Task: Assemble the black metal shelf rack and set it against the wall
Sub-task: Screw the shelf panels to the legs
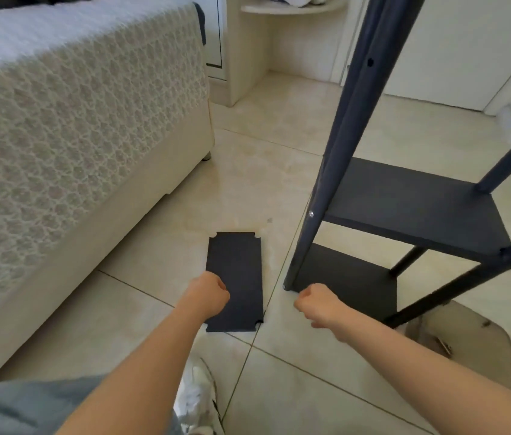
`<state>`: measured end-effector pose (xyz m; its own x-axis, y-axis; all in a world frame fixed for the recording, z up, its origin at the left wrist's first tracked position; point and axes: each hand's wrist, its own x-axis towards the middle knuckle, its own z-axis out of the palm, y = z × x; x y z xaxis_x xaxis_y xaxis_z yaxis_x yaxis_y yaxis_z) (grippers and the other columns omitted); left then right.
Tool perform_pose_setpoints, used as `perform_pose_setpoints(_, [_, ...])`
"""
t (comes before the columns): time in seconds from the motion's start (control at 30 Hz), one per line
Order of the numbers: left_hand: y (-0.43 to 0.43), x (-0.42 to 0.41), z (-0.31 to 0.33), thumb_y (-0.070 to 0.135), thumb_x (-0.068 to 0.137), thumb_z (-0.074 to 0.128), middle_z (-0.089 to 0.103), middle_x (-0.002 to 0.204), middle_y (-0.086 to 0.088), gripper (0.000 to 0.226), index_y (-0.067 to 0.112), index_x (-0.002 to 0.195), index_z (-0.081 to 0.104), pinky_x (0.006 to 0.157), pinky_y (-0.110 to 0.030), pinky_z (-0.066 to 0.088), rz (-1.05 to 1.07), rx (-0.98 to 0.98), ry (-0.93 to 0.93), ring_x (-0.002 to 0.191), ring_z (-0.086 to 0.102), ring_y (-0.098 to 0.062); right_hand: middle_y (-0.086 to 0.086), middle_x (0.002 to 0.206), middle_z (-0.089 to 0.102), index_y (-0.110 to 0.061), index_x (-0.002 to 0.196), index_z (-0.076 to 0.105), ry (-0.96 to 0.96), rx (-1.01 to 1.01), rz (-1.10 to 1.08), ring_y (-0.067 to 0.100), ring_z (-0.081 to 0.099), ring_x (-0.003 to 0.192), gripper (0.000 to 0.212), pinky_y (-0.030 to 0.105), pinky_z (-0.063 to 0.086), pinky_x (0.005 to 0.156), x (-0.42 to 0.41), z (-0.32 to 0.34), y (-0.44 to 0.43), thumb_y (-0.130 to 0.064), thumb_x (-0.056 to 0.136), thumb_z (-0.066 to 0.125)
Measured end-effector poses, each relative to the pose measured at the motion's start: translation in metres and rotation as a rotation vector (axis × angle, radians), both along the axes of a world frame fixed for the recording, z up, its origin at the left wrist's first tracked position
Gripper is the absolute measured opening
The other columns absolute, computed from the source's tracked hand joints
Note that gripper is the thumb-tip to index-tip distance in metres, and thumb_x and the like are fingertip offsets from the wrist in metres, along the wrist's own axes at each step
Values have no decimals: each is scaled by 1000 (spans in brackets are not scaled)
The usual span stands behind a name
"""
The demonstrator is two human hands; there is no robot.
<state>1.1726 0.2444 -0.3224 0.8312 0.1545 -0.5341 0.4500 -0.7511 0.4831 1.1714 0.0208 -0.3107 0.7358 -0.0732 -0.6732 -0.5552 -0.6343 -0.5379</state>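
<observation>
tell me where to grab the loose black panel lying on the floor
Probably by its near short end, coming from your side. The shelf panel lies flat on the tile floor, so no edge is open to get under. The cut-out notch at its near right corner leaves a gap for fingers to hook and tip it up; then hold both long edges.

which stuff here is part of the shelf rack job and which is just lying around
For the job: half-built black rack, two shelves fitted; loose black shelf panel flat on the floor.
Just lying about: bed with lace cover; corner wall shelf; white shoe. The pale rounded thing beside the rack is unclear.
</observation>
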Motion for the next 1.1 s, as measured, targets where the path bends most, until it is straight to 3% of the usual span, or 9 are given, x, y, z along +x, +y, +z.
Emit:
perform_pose_setpoints(0.1, [8, -6, -35, 10, 92, 53, 68, 88, -13, 17, 3, 86, 67, 74, -34, 52, 32, 14, 66, 81, 63, -29, 29, 124, 57, 9, 129, 51, 13, -28, 47, 34, 61, 97, 41, 50, 51, 94, 10, -37, 23, -10, 93, 51])
perform_pose_setpoints(0.17, [13, -8, -57, 8, 90, 51, 55, 75, -8, 21, 8, 68, 51, 67, -30, 44, 66, 24, 98, 73, 53, -26, 31, 109, 62, 11, 126, 54, 22, -43, 106, 30, 56, 82, 40, 41, 49, 75, 17, -61, 34, -10, 93, 51])
perform_pose_setpoints(0.23, [18, -6, -75, 8, 90, 51, 51, 74, -6, 24, 11, 67, 43, 64, -29, 40, 89, 23, 136, 74, 50, -26, 17, 92, 62, 7, 121, 60, 56, -48, 150, 21, 53, 75, 35, 35, 45, 71, 22, -84, 44, -13, 94, 51])
perform_pose_setpoints(0.33, [22, 0, -92, 11, 93, 51, 59, 92, -8, 6, 10, 86, 51, 69, -29, 39, 105, 16, 154, 85, 52, -26, 22, 115, 64, 6, 121, 61, 105, -48, 183, 30, 63, 96, 34, 40, 53, 86, 29, -112, 56, -15, 95, 50])
perform_pose_setpoints(0.47, [28, 7, -110, 13, 96, 52, 61, 126, -14, 36, 5, 132, 51, 78, -30, 42, 192, -18, 117, 102, 56, -28, 23, 117, 62, 4, 117, 60, 140, -52, 188, 34, 62, 106, 29, 45, 53, 91, 39, -135, 64, -13, 96, 51])
perform_pose_setpoints(0.57, [29, 5, -122, 13, 96, 53, 58, 128, -15, 42, 5, 136, 45, 83, -34, 47, 257, -80, 160, 106, 56, -29, 18, 117, 60, -1, 114, 54, 188, -78, 219, 33, 61, 107, 23, 43, 55, 92, 41, -148, 67, -15, 97, 52])
perform_pose_setpoints(0.7, [27, 2, -134, 16, 97, 58, 52, 137, -16, 53, 5, 143, 36, 95, -37, 48, 295, -160, 244, 121, 54, -33, 6, 114, 51, -9, 130, 47, 256, -30, 207, 27, 57, 107, 36, 35, 55, 86, 37, -160, 66, -20, 96, 56])
perform_pose_setpoints(0.97, [32, -1, -142, 14, 95, 59, 53, 125, -5, 54, 9, 146, 41, 80, -31, 45, 453, -222, 139, 102, 53, -22, 0, 111, 52, -16, 111, 45, 274, 145, 15, 19, 52, 103, 24, 28, 48, 78, 37, -166, 68, -21, 95, 62])
perform_pose_setpoints(1.1, [29, 2, -136, 17, 95, 60, 53, 136, -12, 54, 12, 146, 42, 85, -37, 52, 621, -288, 77, 106, 60, -27, 2, 120, 54, -12, 120, 41, 240, 255, -133, 21, 57, 110, 38, 32, 51, 81, 36, -164, 69, -21, 93, 66])
